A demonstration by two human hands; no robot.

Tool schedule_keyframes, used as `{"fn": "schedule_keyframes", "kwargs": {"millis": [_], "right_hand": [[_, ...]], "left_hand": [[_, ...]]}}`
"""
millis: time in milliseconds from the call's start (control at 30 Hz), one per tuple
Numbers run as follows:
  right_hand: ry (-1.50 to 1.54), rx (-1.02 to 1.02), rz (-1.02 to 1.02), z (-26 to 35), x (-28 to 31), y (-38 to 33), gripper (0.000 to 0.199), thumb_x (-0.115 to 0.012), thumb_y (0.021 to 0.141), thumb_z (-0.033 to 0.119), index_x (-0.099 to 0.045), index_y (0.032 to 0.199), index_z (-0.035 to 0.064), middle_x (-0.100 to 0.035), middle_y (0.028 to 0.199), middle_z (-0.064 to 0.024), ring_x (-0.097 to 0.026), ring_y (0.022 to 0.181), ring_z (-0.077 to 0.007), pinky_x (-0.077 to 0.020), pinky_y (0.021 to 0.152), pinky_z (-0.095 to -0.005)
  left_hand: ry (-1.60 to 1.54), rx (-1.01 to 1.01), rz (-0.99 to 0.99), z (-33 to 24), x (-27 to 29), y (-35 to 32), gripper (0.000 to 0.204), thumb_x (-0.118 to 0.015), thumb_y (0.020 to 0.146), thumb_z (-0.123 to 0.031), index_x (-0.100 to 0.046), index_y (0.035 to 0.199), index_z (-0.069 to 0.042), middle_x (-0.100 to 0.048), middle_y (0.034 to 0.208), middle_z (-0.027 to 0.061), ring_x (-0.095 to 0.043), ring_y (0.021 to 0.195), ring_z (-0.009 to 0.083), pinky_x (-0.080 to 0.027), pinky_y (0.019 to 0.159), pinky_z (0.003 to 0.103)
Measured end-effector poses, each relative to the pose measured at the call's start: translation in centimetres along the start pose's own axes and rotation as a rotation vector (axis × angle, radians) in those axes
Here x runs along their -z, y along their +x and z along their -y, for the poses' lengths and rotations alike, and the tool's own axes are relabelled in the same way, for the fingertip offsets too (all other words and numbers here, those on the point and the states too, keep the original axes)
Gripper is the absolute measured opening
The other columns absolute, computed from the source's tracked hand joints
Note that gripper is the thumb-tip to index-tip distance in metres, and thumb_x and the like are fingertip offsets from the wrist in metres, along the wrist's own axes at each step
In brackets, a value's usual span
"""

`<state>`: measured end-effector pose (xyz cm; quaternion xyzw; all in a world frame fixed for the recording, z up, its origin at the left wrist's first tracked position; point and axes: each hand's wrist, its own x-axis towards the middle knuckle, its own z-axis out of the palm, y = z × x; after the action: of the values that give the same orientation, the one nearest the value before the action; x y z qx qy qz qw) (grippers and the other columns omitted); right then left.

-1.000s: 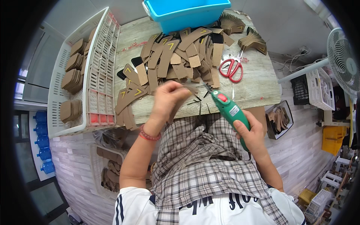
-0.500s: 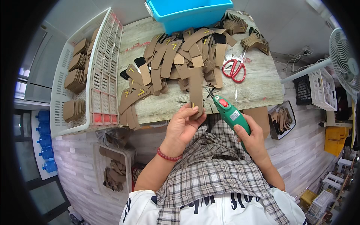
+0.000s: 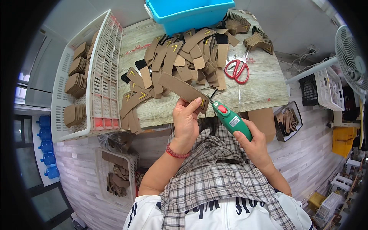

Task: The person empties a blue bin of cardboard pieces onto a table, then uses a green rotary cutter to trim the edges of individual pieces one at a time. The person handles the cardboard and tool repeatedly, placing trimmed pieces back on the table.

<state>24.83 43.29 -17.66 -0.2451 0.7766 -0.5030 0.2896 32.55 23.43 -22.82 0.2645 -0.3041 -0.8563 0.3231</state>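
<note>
My left hand (image 3: 188,118) pinches one end of a curved brown fabric strip (image 3: 183,89) between thumb and fingers, near a yellow mark on it. The strip's free end slants up and left over the pile. Wrapped in my right hand (image 3: 252,142) is a pair of green electric scissors (image 3: 232,119) with a red button. Their dark blade tips are right at the marked end of the strip; whether they touch it I cannot tell. A heap of similar brown strips (image 3: 168,57), several with yellow V marks and black ends, lies on the table beyond both hands.
Red-handled scissors (image 3: 241,73) lie right of the heap, near two fanned stacks of strips (image 3: 258,40). A blue bin (image 3: 188,19) stands behind. A white crate (image 3: 103,76) with stacked pieces flanks the table's left. A white fan (image 3: 350,61) stands at right.
The strip in my left hand has swung from upright to slanting up-left, its marked end now at the blades. My right hand and the electric scissors have shifted slightly left.
</note>
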Motion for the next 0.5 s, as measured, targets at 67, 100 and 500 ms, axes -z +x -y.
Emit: {"fn": "schedule_keyframes", "kwargs": {"millis": [67, 100, 500], "right_hand": [[0.013, -0.012, 0.005, 0.17, 0.04, 0.01, 0.043, -0.07, 0.088, 0.026, -0.058, 0.12, -0.0006, -0.067, 0.085, -0.0098, -0.062, 0.074, -0.0134, -0.0495, 0.069, -0.0282], [0.018, -0.01, 0.003, 0.15, 0.04, 0.02, 0.043, -0.07, 0.088, 0.026, -0.058, 0.12, -0.0006, -0.067, 0.085, -0.0098, -0.062, 0.074, -0.0134, -0.0495, 0.069, -0.0282], [-0.018, -0.014, 0.029, 0.18, 0.26, 0.19, 0.043, -0.07, 0.087, 0.027, -0.059, 0.119, -0.0002, -0.067, 0.088, -0.0117, -0.064, 0.077, -0.0165, -0.0503, 0.071, -0.0306]], "left_hand": [[0.007, -0.009, -0.001, 0.08, -0.06, 0.04, 0.019, -0.063, 0.088, 0.0, -0.057, 0.105, -0.003, -0.065, 0.098, 0.0057, -0.064, 0.089, 0.0148, -0.051, 0.082, 0.029], [0.01, -0.013, -0.001, 0.12, -0.06, 0.04, 0.019, -0.063, 0.088, 0.0, -0.057, 0.105, -0.003, -0.065, 0.098, 0.0057, -0.064, 0.089, 0.0148, -0.051, 0.082, 0.029], [0.05, -0.024, -0.022, -0.03, 0.11, 0.11, 0.02, -0.066, 0.083, 0.004, -0.059, 0.101, -0.001, -0.067, 0.094, 0.0082, -0.065, 0.083, 0.0142, -0.053, 0.078, 0.028]]}}
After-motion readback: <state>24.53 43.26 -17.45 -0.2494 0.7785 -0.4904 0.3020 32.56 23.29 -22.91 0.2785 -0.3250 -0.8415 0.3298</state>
